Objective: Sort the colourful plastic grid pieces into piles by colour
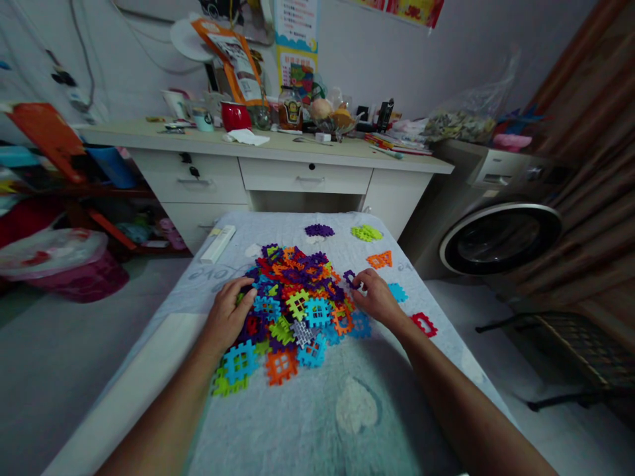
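Observation:
A heap of plastic interlocking building pieces (297,306) in purple, orange, blue, green and red lies mid-table. My left hand (229,309) rests against the heap's left side, thumb and fingers apart, with nothing plainly held; some fingertips are hidden. My right hand (376,296) is closed on a purple interlocking piece (350,279) at the heap's right edge. Apart from the heap, on the right, lie purple pieces (319,230), green pieces (366,233), orange pieces (380,259), a blue piece (397,292) and a red piece (424,324).
A pale cloth covers the table (297,436). A long white box (218,244) lies at its far left. Behind stands a white desk (305,173) crowded with jars and bags. A washing machine (491,218) is on the right, and a pink bin (74,268) on the left.

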Demonstrator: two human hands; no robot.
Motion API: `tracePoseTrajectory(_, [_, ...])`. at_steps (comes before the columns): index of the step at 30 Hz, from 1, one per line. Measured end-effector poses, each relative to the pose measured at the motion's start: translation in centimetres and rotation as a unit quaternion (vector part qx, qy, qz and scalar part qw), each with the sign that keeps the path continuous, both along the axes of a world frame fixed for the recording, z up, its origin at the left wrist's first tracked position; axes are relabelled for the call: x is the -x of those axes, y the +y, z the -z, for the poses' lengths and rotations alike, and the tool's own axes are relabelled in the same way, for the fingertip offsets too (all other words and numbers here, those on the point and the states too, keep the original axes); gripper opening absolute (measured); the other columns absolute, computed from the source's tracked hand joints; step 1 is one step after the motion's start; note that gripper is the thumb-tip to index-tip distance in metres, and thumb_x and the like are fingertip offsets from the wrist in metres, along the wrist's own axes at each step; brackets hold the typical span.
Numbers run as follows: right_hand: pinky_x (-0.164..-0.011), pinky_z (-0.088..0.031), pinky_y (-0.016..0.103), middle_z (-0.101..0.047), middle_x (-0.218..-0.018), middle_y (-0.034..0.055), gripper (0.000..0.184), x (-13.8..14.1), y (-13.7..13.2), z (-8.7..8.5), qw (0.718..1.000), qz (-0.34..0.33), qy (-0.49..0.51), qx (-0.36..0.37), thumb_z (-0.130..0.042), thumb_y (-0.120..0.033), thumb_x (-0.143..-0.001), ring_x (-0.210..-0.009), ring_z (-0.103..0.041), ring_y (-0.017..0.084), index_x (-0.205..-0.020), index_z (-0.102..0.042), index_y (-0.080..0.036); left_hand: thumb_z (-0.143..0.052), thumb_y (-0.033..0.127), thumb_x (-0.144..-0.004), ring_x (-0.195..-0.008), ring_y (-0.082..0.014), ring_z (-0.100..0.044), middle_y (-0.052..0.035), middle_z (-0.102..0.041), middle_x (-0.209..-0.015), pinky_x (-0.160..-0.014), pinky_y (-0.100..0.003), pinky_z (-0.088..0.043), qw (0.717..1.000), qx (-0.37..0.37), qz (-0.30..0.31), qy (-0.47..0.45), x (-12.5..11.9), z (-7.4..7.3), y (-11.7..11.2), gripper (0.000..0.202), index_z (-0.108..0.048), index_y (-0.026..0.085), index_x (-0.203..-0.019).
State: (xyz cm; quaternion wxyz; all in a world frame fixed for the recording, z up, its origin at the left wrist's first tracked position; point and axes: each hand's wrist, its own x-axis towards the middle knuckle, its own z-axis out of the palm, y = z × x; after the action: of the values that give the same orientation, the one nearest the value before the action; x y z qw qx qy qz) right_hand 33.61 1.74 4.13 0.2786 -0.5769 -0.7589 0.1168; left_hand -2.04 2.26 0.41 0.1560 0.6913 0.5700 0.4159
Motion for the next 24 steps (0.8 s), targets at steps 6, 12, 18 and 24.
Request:
tracePoseTrajectory(6, [-0.072, -0.041, 0.028, -0.057, -0.088, 0.0055, 0.012, 0.2, 5.2, -1.4, 0.997, 0.065, -0.031, -0.008, -0.061, -0.017, -0.076, -0.075, -0.053, 0.017, -0.087, -0.066, -0.018, -0.045, 0.052, -0.089, -0.119, -0.0264, -0.053, -0.0087, -0.060, -0.119, -0.109, -0.045, -0.038, 1.000, 0.001, 0.007, -0.007, -0.1, 0.0, 0.0, 0.040, -0.060, 0.022, -0.111])
tracePoseTrajectory(12, [-0.068, -0.037, 0.025, -0.067, -0.082, 0.0030, 0.023, 2.0, 10.5, -0.3, 0.990, 0.129, -0.038, 0.047, -0.055, -0.013, -0.077, -0.073, -0.057, 0.017, -0.094, -0.068, -0.019, -0.044, 0.053, -0.090, -0.121, -0.0259, -0.052, -0.0087, -0.060, -0.122, -0.109, -0.046, -0.036, 1.000, 0.013, 0.004, -0.010, -0.1, 0.0, -0.1, 0.042, -0.059, 0.022, -0.113])
tracePoseTrajectory(18, [-0.072, -0.040, 0.024, -0.070, -0.089, 0.0053, 0.023, 3.1, 15.6, 1.8, 0.983, 0.174, 0.004, 0.050, -0.056, -0.014, -0.076, -0.083, -0.061, 0.018, -0.095, -0.068, -0.019, -0.045, 0.052, -0.090, -0.122, -0.0254, -0.051, -0.0082, -0.059, -0.123, -0.110, -0.045, -0.036, 1.000, 0.012, 0.001, -0.013, 0.0, 0.2, 0.0, 0.042, -0.060, 0.022, -0.114])
tracePoseTrajectory(24, [-0.075, -0.044, 0.026, -0.070, -0.088, 0.0052, 0.030, 3.6, 19.2, 2.6, 0.967, 0.233, 0.082, 0.055, -0.054, -0.012, -0.071, -0.082, -0.062, 0.019, -0.097, -0.067, -0.018, -0.045, 0.052, -0.090, -0.122, -0.0258, -0.051, -0.0082, -0.059, -0.124, -0.109, -0.046, -0.037, 1.000, 0.016, -0.004, -0.019, 0.0, 0.2, 0.0, 0.041, -0.060, 0.022, -0.114])
